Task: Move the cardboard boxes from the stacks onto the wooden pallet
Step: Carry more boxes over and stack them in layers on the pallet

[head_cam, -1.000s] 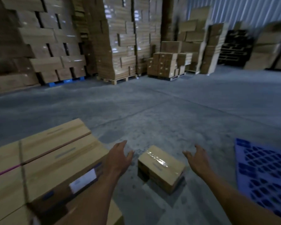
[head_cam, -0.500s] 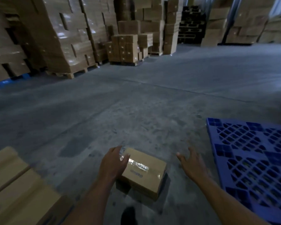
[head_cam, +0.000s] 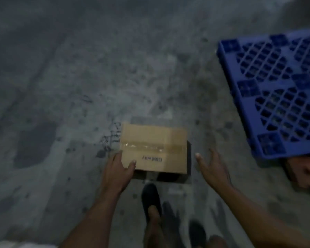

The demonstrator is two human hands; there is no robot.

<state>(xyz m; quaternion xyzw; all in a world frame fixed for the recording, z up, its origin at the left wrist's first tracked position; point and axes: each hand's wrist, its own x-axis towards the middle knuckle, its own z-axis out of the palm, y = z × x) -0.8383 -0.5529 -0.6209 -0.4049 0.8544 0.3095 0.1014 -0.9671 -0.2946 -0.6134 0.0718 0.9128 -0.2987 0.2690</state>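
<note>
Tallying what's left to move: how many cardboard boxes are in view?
1: the cardboard box on the floor beside the blue pallet, left hand gripping its near corner. Others may be off-frame.

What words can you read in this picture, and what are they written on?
"Gladway": printed on top of the small brown cardboard box, upside down to the camera, near its clear tape strip. It is a bit blurred, so this is a best reading.
No text shows on the blue plastic lattice pallet or the grey concrete floor.
</note>
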